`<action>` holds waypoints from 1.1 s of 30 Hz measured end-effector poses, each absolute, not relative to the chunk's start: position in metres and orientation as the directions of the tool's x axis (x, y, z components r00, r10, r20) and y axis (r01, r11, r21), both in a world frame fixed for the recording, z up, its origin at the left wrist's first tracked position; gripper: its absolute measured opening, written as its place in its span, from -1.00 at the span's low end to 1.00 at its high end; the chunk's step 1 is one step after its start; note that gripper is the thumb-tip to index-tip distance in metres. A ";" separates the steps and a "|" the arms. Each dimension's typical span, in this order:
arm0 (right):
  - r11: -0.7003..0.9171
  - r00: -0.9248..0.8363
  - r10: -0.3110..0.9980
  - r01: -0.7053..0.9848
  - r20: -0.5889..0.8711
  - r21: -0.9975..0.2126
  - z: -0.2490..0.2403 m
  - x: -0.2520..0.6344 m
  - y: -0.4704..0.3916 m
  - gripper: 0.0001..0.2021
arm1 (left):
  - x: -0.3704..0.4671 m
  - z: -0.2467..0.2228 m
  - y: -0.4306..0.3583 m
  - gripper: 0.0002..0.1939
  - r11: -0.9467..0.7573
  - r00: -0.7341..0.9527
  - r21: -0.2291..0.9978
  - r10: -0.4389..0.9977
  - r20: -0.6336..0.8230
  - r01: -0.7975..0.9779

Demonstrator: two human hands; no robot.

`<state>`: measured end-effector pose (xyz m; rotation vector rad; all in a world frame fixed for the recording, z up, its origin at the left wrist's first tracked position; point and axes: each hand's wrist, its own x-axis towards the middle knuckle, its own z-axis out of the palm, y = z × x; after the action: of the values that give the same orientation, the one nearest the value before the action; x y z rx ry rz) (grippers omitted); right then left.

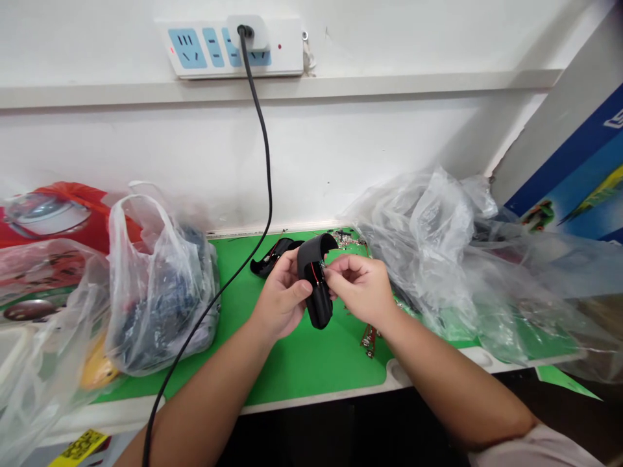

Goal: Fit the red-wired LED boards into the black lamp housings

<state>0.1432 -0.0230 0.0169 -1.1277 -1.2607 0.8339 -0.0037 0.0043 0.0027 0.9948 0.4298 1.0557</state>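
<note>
My left hand (286, 295) is wrapped round a black curved plastic housing (318, 305), held up over the green mat. A red wire and a small part show inside the housing's opening. The fingers of my right hand (357, 282) are pinched together at the right side of that opening; what they hold is too small to make out. Behind my left hand, a second black housing (272, 257) with red wire in it lies on the mat. Small metal parts with red wires (370, 340) lie below my right hand.
The green mat (311, 370) covers the table. A filled plastic bag (163, 292) stands left, clear plastic bags (438, 240) lie right. A black cable (265, 143) hangs from the wall power strip (287, 48) across the left side. More small parts (348, 239) lie at the back.
</note>
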 end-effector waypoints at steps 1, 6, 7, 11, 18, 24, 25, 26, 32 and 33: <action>0.265 0.135 0.952 0.076 0.274 -0.961 0.017 0.144 -0.023 -0.87 | -0.004 0.003 0.005 -0.40 0.148 0.467 0.837 0.873 0.141 -0.528; 0.314 0.052 0.948 0.038 0.315 -0.949 0.014 0.148 -0.023 -0.89 | -0.007 0.002 0.007 -0.40 0.164 0.451 0.819 0.884 0.126 -0.550; 0.337 0.053 0.939 0.056 0.340 -0.940 0.013 0.148 -0.022 -0.90 | -0.007 0.002 0.007 -0.40 0.163 0.449 0.818 0.885 0.126 -0.551; 0.429 0.103 0.887 0.173 0.450 -0.886 0.010 0.146 -0.022 -0.96 | -0.008 0.002 0.007 -0.39 0.144 0.433 0.820 0.891 0.137 -0.554; 0.485 0.108 0.850 0.218 0.515 -0.847 0.013 0.143 -0.025 -0.95 | -0.008 0.002 0.006 -0.38 0.110 0.453 0.823 0.871 0.191 -0.558; 0.513 0.113 0.822 0.279 0.558 -0.812 0.012 0.144 -0.026 -0.92 | -0.007 0.003 0.004 -0.36 0.117 0.444 0.818 0.878 0.180 -0.564; 0.516 0.109 0.819 0.287 0.563 -0.807 0.012 0.144 -0.026 -0.92 | -0.007 0.003 0.004 -0.35 0.117 0.441 0.815 0.879 0.181 -0.567; 0.519 0.098 0.819 0.294 0.565 -0.803 0.013 0.144 -0.026 -0.91 | -0.007 0.003 0.004 -0.35 0.114 0.436 0.813 0.881 0.183 -0.571; 0.588 -0.044 0.795 0.302 0.605 -0.750 0.016 0.147 -0.025 -0.84 | -0.008 0.005 0.004 -0.41 0.144 0.409 0.789 0.901 0.146 -0.598; 0.590 -0.055 0.794 0.309 0.605 -0.746 0.016 0.147 -0.025 -0.83 | -0.008 0.006 0.004 -0.44 0.167 0.411 0.777 0.903 0.126 -0.606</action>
<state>0.1474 -0.0252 0.0156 -0.9373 -1.6340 0.5099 -0.0084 0.0037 0.0061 0.8681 0.4112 1.1173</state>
